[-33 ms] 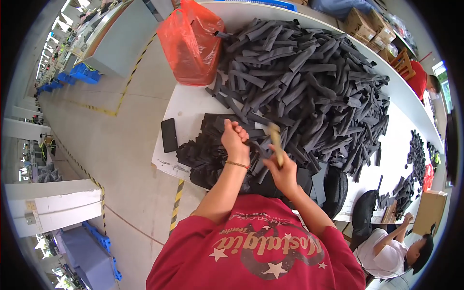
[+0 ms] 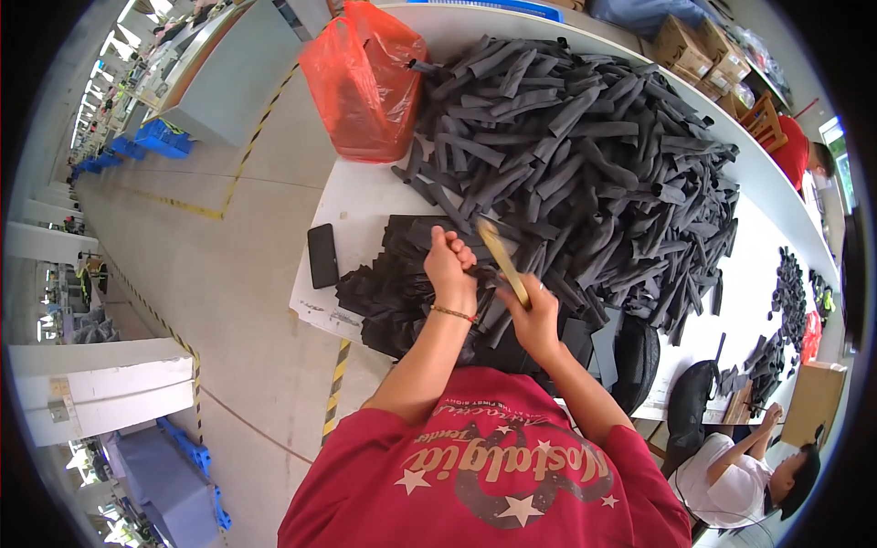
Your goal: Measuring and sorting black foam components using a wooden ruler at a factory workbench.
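My right hand (image 2: 537,315) is closed around the lower end of a flat, pale wooden stick (image 2: 504,260). The stick's free end tilts up and left, close to my left hand (image 2: 450,265). That left hand is a closed fist, thumb up; dark fabric lies right beside it, but what its fingers hold is hidden. Beneath and left of it spreads a heap of flat black fabric pieces (image 2: 373,294). Beyond both hands rises a large pile of dark grey fabric tubes (image 2: 585,155).
A red plastic bag (image 2: 365,100) stands at the table's far left, and a black phone (image 2: 322,256) lies near the left edge of the white table (image 2: 352,196). Smaller dark heaps (image 2: 787,288) lie farther right. A person in white (image 2: 731,475) sits at lower right.
The wooden stick, blurred before, has swung left so that its upper end is nearer my left fist. My left hand has barely shifted.
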Tool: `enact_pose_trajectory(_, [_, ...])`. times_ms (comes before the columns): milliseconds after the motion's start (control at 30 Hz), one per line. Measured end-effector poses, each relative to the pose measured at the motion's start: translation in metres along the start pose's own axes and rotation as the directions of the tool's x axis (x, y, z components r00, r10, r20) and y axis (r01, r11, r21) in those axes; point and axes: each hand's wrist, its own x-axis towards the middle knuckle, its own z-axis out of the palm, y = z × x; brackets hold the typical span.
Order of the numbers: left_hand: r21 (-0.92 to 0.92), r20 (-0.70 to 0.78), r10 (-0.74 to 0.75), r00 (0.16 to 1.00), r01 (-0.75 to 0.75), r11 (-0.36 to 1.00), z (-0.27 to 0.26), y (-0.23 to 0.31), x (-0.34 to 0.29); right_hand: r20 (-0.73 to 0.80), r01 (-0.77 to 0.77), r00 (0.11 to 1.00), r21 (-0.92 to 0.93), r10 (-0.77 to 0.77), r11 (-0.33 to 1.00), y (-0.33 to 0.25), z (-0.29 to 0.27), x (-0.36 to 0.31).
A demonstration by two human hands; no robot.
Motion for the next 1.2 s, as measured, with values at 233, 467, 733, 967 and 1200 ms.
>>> enact_pose_trajectory(233, [0.662,0.739,-0.351,0.575,-0.522,0.538,-0.017,0.018,-0.02,0.131,-0.131,0.984,0.053,0.123,0.99,0.029,-0.005,0.034])
enact_pose_trajectory(467, [0.738,0.557,-0.415,0.719,-0.201,0.644,-0.022,-0.002,-0.046,-0.102,-0.138,0.985,-0.015,0.136,0.99,0.026,0.005,0.088])
enact_pose_trajectory(733, [0.772,0.62,-0.227,0.751,-0.533,0.346,-0.029,0.0,-0.023,-0.44,0.041,0.898,0.099,0.007,0.994,0.009,-0.037,0.27])
enact_pose_trajectory(967, [0.457,0.87,0.03,0.492,-0.782,-0.424,-0.031,-0.046,0.121,-0.056,-0.15,0.987,0.051,0.153,0.987,0.06,-0.03,0.163])
enact_pose_trajectory(1200, [0.506,0.818,-0.163,0.552,-0.824,-0.254,-0.021,-0.032,0.128,0.108,-0.154,0.973,-0.354,0.204,0.923,0.088,-0.122,0.045])
